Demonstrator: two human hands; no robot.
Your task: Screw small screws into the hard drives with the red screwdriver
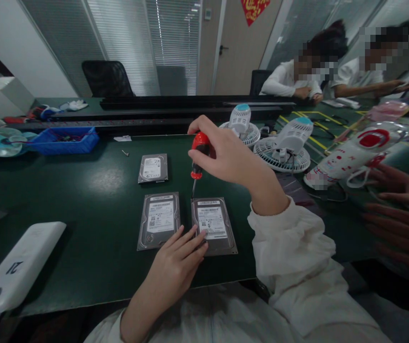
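My right hand (225,152) grips the red and black handle of a screwdriver (197,172), which stands nearly upright. Its tip is at the upper left corner of the right hard drive (220,243). My left hand (177,262) lies with fingers stretched out over the lower left part of that drive, and its fingertips also come close to the left hard drive (143,224). Both drives lie flat, labels up, side by side. Farther back rests a third, smaller-looking hard drive (164,166). Whether the screwdriver tip sits in a screw is too small to tell.
A white power bank (29,257) lies at the left, with a blue bin (63,140) of small parts behind it. White fans (283,145) and a white bottle (347,159) stand on the right. Another person's hands (400,209) are at the right edge; two people sit farther back.
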